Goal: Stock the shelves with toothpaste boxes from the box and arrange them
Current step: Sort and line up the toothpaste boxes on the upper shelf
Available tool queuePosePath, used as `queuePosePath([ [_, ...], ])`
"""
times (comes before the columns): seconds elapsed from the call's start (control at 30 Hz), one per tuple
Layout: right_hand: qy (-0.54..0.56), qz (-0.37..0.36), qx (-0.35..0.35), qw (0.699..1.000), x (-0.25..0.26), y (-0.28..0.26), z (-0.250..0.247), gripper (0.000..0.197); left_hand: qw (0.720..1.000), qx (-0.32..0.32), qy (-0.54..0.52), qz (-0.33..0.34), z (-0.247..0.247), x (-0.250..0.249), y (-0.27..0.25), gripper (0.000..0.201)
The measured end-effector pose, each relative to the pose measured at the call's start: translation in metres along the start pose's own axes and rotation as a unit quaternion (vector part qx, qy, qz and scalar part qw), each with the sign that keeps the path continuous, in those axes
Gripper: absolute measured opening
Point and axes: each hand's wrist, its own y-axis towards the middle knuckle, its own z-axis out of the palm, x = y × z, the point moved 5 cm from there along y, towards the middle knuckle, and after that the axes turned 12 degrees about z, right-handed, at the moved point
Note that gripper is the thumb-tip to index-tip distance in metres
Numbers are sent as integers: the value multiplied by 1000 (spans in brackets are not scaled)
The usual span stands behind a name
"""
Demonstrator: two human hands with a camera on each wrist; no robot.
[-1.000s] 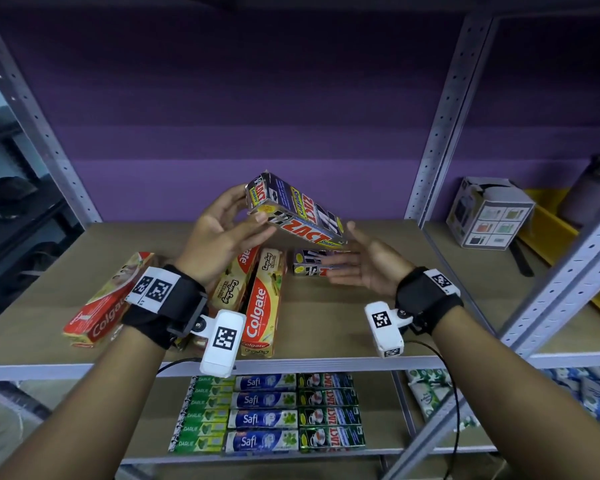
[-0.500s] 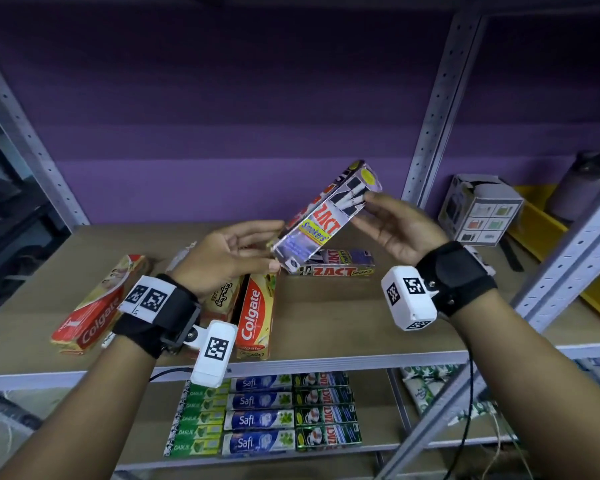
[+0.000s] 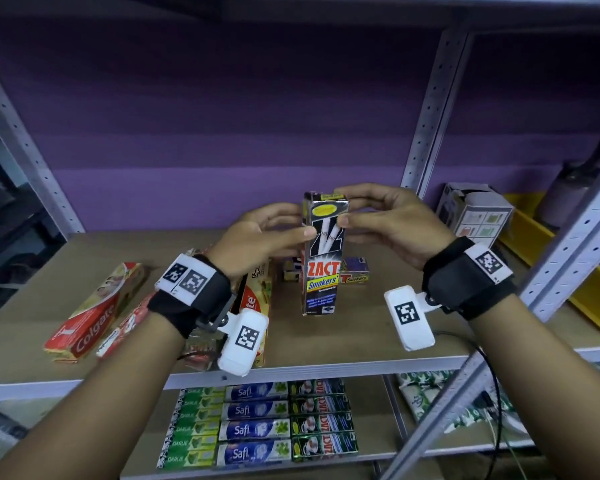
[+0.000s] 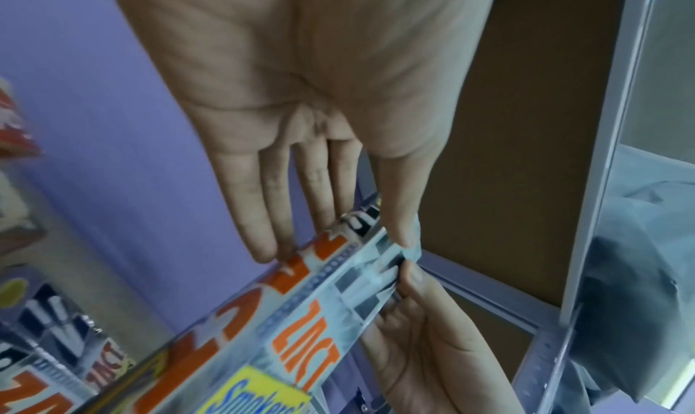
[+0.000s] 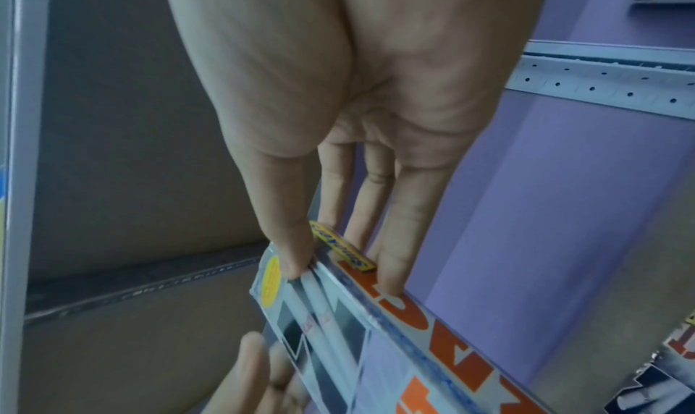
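Overall, one metal rack with two boarded levels in view. Upper shelf (image 3: 378, 327): loose toothpaste boxes. Lower shelf (image 3: 371, 457): three neat columns, four boxes each — green Darlie boxes (image 3: 191, 431), blue Safi boxes (image 3: 253, 422), dark Zact boxes (image 3: 321, 419).

Upper shelf count: one Colgate box (image 3: 94, 311) lying flat far left, alone; a second red box (image 3: 127, 325) beside it; more Colgate boxes under the left forearm, number unclear. At least one Zact box (image 3: 354, 271) lies flat at the back.

One upright Zact Smokers box (image 3: 323, 258) stands on end mid-shelf, just in front of the flat Zact box, front face toward the camera.

Left hand (image 3: 257, 239): thumb on the front face, fingers behind, pinching the upright box near its top from the left. Right hand (image 3: 392, 221): thumb on the front, fingers over the top edge and back, pinching it from the right. Thumb tips nearly meet on the front face. Both wrist views confirm the two-sided pinch.

One small white carton (image 3: 473, 213) in the neighbouring bay, right.
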Motion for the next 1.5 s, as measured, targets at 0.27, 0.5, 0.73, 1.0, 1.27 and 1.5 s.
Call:
queuePosePath([
  [0.27, -18, -11, -24, 1000, -14, -3, 0, 45, 999, -41, 24, 11, -2, -1, 6, 31],
  [0.5, -277, -12, -27, 960, -54, -9, 16, 86, 983, -171, -54, -36, -5, 13, 5, 39],
  [0.73, -399, -6, -60, 915, -72, -2, 19, 85, 967, -198, -122, -99, 7, 26, -5, 43],
  [1.0, -469, -18, -86, 879, -87, 11, 1, 65, 981, -106, 150, -69, -5, 28, -13, 46],
  [1.27, -576, 80, -34, 813, -125, 20, -5, 71, 886, 106, 445, -71, -7, 33, -17, 26],
  [1.5, -659, 108, -12, 744, -139, 32, 2, 69, 842, 166, 494, -140, -9, 42, -19, 28],
])
